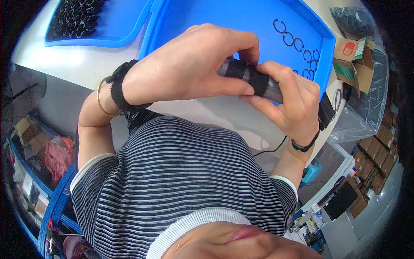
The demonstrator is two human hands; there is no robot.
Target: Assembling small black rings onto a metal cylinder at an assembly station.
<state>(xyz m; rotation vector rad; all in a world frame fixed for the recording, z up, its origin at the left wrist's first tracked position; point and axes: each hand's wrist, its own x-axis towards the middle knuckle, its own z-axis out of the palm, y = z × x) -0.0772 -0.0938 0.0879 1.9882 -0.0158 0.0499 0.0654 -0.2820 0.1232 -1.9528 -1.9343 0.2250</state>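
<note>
Black-banded grey cylinder (pixel 257 81) just right of upper centre; left hand (pixel 194 64) pinches one end, right hand (pixel 296 101) grasps the other. Looks stiff, fairly light, perhaps slick; best held at both ends.

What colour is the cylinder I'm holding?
The cylinder is grey with black bands, seen best in head view.

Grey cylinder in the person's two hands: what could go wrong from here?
The cylinder is held by the fingers of the left hand and the right hand, so it might slip if either grip loosens.

The thumbs and fingers press close to its black bands, which could shift if pushed unevenly.

Loose black rings lie in the larger blue tray; a bump could scatter them.
</note>
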